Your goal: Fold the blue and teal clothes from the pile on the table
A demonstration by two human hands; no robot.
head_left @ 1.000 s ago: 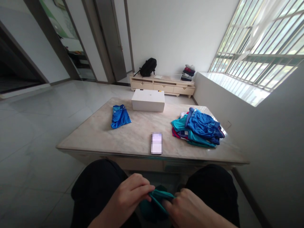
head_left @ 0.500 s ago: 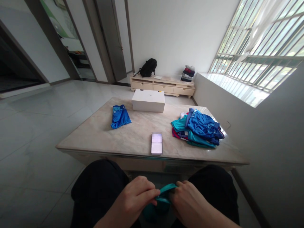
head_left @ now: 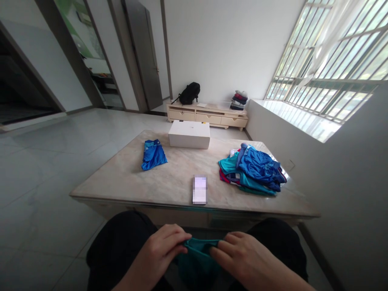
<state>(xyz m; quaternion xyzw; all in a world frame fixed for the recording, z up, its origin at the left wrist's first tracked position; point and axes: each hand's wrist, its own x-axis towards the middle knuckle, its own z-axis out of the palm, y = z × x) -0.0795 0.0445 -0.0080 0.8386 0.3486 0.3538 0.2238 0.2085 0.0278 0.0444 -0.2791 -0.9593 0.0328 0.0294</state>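
Note:
A teal garment (head_left: 197, 262) hangs between my knees, below the table's front edge. My left hand (head_left: 162, 252) pinches its upper edge on the left. My right hand (head_left: 242, 258) grips the same edge on the right, so the cloth is stretched between both hands. On the marble table (head_left: 169, 178) lies a folded blue garment (head_left: 152, 154) at the left and a loose pile of blue and teal clothes (head_left: 253, 169) at the right. A phone (head_left: 199, 189) lies near the table's front edge.
A white box (head_left: 189, 134) stands at the table's far side. Behind it a low cabinet (head_left: 207, 115) carries a black backpack (head_left: 189, 93) and stacked clothes (head_left: 239, 100). A barred window (head_left: 327, 76) is at the right, doors at the left.
My hands have moved apart, spreading the teal garment's edge wider between them. The view has tilted slightly up.

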